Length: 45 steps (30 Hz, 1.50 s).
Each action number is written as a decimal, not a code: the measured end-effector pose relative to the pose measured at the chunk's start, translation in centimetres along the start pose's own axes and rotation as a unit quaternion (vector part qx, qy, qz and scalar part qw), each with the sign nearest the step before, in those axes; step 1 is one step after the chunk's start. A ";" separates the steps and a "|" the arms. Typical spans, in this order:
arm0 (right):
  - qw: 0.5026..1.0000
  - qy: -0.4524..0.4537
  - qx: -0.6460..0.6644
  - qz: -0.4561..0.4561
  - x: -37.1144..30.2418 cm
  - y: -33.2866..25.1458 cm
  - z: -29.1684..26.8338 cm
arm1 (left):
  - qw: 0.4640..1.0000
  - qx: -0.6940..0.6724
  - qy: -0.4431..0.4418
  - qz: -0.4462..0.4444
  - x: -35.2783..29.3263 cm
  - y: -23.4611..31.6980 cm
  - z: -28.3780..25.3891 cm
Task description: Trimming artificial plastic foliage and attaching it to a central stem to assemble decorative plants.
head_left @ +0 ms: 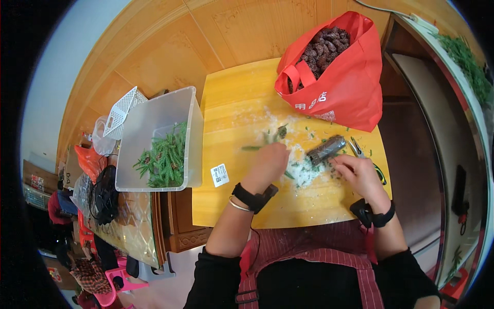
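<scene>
My left hand (268,164) is closed over the middle of the yellow table, its fingers pinched round a green sprig (251,148). A small brownish cone (282,132) with white on it shows just past the fingertips; whether it is joined to the sprig is unclear. My right hand (356,172) has thumb and forefinger pinched together beside a dark, shiny roll (327,150), and what lies between those fingertips is too small to make out. Pliers (356,148) with a green and black handle lie right of the roll, partly behind my right hand.
White powder (302,173) and green bits are scattered between my hands. A red bag (355,87) full of pine cones (325,49) stands at the back right. Left of the table is a clear plastic bin (193,129) with green sprigs (167,159). A white label (219,175) lies near it.
</scene>
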State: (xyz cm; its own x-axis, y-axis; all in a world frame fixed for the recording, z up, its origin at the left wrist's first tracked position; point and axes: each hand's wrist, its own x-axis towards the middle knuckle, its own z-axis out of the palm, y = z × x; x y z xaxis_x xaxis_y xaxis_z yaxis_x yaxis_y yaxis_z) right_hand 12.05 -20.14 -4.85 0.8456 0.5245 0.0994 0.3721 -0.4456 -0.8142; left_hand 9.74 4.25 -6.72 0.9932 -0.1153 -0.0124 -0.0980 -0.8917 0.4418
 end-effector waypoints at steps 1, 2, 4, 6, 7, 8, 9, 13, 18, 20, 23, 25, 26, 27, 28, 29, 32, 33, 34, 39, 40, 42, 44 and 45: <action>1.000 -0.001 0.000 0.000 -0.4 0.1 -0.3 | 0.997 0.063 0.001 -0.044 0.2 0.0 0.0; 1.000 0.002 0.023 0.013 -0.8 0.4 -0.6 | 0.997 0.063 0.001 -0.045 0.6 0.1 0.0; 0.998 0.005 0.049 0.025 -1.2 0.5 -0.8 | 0.995 0.043 0.040 -0.085 1.7 0.1 -0.3; 0.997 -0.007 0.063 0.043 -1.4 0.6 -0.8 | 0.991 0.055 0.086 -0.084 2.8 -0.4 0.4; 0.997 -0.006 0.065 0.040 -1.4 0.7 -0.6 | 0.986 0.064 0.132 -0.082 3.3 -0.8 0.6; 0.999 -0.008 0.050 0.014 -1.4 0.7 -0.4 | 0.985 0.067 0.134 -0.082 3.7 -1.3 0.8; 0.999 -0.011 0.035 -0.010 -1.5 0.8 -0.2 | 0.982 0.068 0.142 -0.104 4.0 -1.5 1.0; 0.999 -0.008 0.047 -0.006 -1.8 0.3 -0.3 | 0.972 0.082 0.158 -0.156 4.8 -2.6 1.2; 0.979 -0.083 0.167 0.082 -2.1 0.0 -0.3 | 0.975 0.087 0.134 -0.152 5.3 -3.2 1.5; 0.979 -0.088 0.166 0.074 -1.9 -0.5 -0.2 | 0.975 0.088 0.139 -0.151 5.0 -3.5 1.4; 0.985 -0.076 0.150 0.046 -2.0 -0.8 -0.3 | 0.976 0.053 0.185 -0.103 4.2 -2.7 0.5; 0.989 -0.061 0.137 0.020 -1.8 -0.9 -0.2 | 0.943 0.026 0.319 0.095 3.5 -1.7 -1.0; 0.990 -0.056 0.126 0.007 -1.6 -1.0 -0.1 | 0.943 0.026 0.319 0.093 2.7 -0.8 -1.5; 0.992 -0.047 0.113 -0.003 -1.6 -1.1 -0.3 | 0.951 -0.154 0.265 0.042 1.7 0.7 -1.9; 0.992 -0.048 0.113 -0.001 -1.4 -1.5 -0.4 | 0.924 -0.325 0.201 -0.013 0.5 1.9 -2.3; 0.996 -0.026 0.085 -0.024 -1.1 -2.2 -0.5 | 0.923 -0.327 0.200 -0.014 -0.5 2.6 -2.5; 0.995 0.009 0.059 -0.085 -0.6 -4.7 -0.3 | 0.852 -0.510 0.119 -0.014 -3.4 3.7 -3.0; 0.991 0.027 0.059 -0.120 -0.4 -5.4 -0.1 | 0.839 -0.533 0.110 -0.003 -4.1 4.0 -3.1; 0.991 0.024 0.057 -0.121 -0.3 -5.9 0.2 | 0.825 -0.556 0.101 0.010 -4.7 4.2 -3.0; 0.972 0.076 0.029 -0.222 -0.6 -7.6 1.4 | 0.816 -0.551 0.161 0.064 -6.0 5.3 -2.4; 0.972 0.075 0.026 -0.222 -0.8 -7.8 1.6 | 0.812 -0.550 0.180 0.076 -6.1 5.4 -2.3; 0.970 0.093 0.009 -0.224 -1.0 -8.1 1.8 | 0.823 -0.531 0.185 0.079 -6.3 5.5 -2.2; 0.967 0.097 -0.006 -0.235 -1.0 -8.0 1.9 | 0.835 -0.511 0.188 0.083 -6.6 5.6 -2.2; 0.964 0.101 -0.022 -0.246 -1.1 -7.9 1.8 | 0.847 -0.488 0.195 0.083 -6.6 5.7 -2.2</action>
State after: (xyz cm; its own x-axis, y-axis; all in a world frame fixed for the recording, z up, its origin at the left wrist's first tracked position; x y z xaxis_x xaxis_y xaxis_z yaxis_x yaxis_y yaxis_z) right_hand 7.50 -15.83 0.46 0.6185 0.5294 0.5807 0.7591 -0.2118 -0.6155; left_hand 2.79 0.91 -2.14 0.9349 0.1189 0.3345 -0.3283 -0.0694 0.9420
